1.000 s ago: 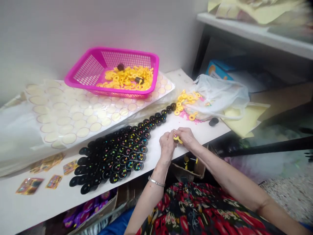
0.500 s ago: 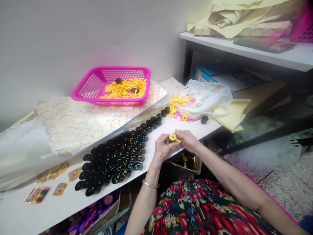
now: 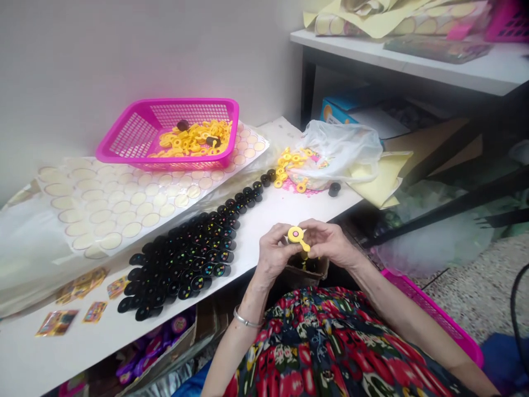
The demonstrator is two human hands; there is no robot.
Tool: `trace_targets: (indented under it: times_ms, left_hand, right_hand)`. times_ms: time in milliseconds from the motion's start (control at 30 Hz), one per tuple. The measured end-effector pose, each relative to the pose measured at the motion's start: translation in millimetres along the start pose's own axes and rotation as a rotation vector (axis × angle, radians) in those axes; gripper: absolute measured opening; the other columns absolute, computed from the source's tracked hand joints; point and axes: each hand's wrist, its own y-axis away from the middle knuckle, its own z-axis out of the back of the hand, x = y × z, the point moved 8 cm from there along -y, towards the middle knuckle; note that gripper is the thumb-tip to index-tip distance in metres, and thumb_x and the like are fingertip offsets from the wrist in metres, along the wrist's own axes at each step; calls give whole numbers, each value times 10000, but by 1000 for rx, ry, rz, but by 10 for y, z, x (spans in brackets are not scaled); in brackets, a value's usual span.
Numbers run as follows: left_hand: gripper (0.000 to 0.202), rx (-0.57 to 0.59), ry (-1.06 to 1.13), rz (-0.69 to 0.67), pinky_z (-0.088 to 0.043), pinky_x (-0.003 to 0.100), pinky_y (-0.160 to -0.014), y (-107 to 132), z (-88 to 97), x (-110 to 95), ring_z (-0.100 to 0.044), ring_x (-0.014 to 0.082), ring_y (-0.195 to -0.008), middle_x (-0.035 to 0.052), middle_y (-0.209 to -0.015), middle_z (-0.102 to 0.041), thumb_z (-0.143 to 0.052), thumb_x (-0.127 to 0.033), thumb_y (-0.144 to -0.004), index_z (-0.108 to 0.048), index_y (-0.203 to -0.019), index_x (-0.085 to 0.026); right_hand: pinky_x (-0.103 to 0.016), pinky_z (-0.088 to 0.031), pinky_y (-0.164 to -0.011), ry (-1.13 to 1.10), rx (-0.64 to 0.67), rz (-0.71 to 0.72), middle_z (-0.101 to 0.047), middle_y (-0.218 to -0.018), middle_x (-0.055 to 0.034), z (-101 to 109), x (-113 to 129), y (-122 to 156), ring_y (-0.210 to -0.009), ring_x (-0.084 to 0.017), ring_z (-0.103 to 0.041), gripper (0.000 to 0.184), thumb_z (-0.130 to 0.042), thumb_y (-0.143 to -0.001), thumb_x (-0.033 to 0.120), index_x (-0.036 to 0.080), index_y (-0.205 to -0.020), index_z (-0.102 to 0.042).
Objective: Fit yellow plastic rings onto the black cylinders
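Observation:
A yellow round cap with a pink centre and a short tab [image 3: 296, 235] is held up in front of the table's front edge. My left hand [image 3: 273, 249] pinches it from the left, fingers curled behind it. My right hand [image 3: 333, 242] grips it from the right, thumb by the tab's end. Whatever sits under the cap is hidden by the fingers. To the left, many small black cups [image 3: 194, 248] with coloured bits inside stand in tight rows. Loose yellow tabbed caps [image 3: 289, 160] lie beyond my hands, and one black cup [image 3: 334, 189] stands apart.
A pink basket [image 3: 119, 149] of yellow caps rests on sticker sheets [image 3: 136, 212]. A clear plastic bag [image 3: 351, 146] lies at the back right, below a white shelf [image 3: 409, 66]. Small printed packets [image 3: 57, 323] lie front left. Under my hands is an open cardboard box [image 3: 308, 275].
The view has shifted slightly. My hands have lifted the yellow cap and tilted it more toward me, and my right thumb has come down to its tab.

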Motion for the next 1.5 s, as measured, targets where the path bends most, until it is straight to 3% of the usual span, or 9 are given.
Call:
trace_targets:
  times_ms: [333,500,700,900,1000,1100,1233,1400,1500]
  left_hand:
    - [226,-1,-522,-412,-447,304,-724,215,-288,-320,-522,171,-802,59,-877,-643,-639,-258,-734,-682,-954,-230]
    - [210,18,-583,-507,-454,304,-710,291,-382,-355,-528,163,-794,60,-887,-651,-600,-278,-770,-667,-957,-207]
    - [230,57,-589,-597,-446,319,-709,380,-461,-344,-519,167,-789,84,-943,-659,-587,-286,-785,-651,-979,-180]
    - [218,91,-575,-625,-443,316,-711,405,-522,-294,-508,158,-782,85,-941,-649,-576,-191,-781,-625,-991,-160]
    - [190,115,-583,-563,-437,303,-689,396,-511,-236,-504,156,-776,69,-874,-635,-577,-188,-783,-622,-966,-163]
    - [158,165,-604,-483,-430,300,-678,385,-499,-157,-497,159,-783,60,-856,-624,-550,-186,-799,-628,-936,-175]
    - [162,232,-589,-464,-426,298,-652,382,-537,-76,-483,162,-766,72,-882,-627,-505,-185,-815,-649,-888,-177]
    - [173,202,-463,-397,-451,315,-672,323,-482,-47,-516,173,-779,65,-819,-628,-542,-294,-812,-675,-865,-197]
    - [197,134,-332,-304,-479,318,-682,255,-373,-9,-548,180,-801,57,-840,-638,-651,-341,-732,-684,-876,-211]
  right_hand:
    - [-270,-493,-731,80,-97,1,-658,-891,-28,100,-1,181,-804,-140,-603,329,-726,-650,245,183,-963,-647]
    - [-293,-495,-793,16,-48,-8,-668,-955,-37,104,-60,264,-875,-151,-613,418,-753,-613,204,184,-1014,-639]
    - [-266,-502,-704,18,-50,-98,-675,-883,-27,132,-106,316,-768,-133,-616,547,-797,-510,144,168,-1035,-644]
    - [-232,-466,-613,-104,-110,-88,-681,-773,-10,144,-217,281,-662,-113,-586,423,-790,-504,135,165,-916,-700]
    - [-212,-425,-530,-174,-157,-113,-660,-688,-6,163,-341,257,-564,-92,-546,321,-784,-523,173,142,-834,-710]
    - [-219,-425,-555,-207,-72,-187,-661,-748,-20,94,-427,229,-595,-95,-555,358,-766,-567,214,141,-911,-695]
    - [-232,-431,-640,-122,65,-237,-667,-808,-28,9,-417,201,-705,-119,-577,495,-789,-490,149,132,-972,-678]
    - [-229,-417,-592,1,-72,-171,-642,-721,6,81,-313,181,-639,-109,-539,443,-783,-501,181,130,-930,-685]
    - [-236,-425,-606,80,-107,-165,-629,-723,17,90,-279,189,-661,-116,-538,464,-803,-470,181,133,-916,-683]
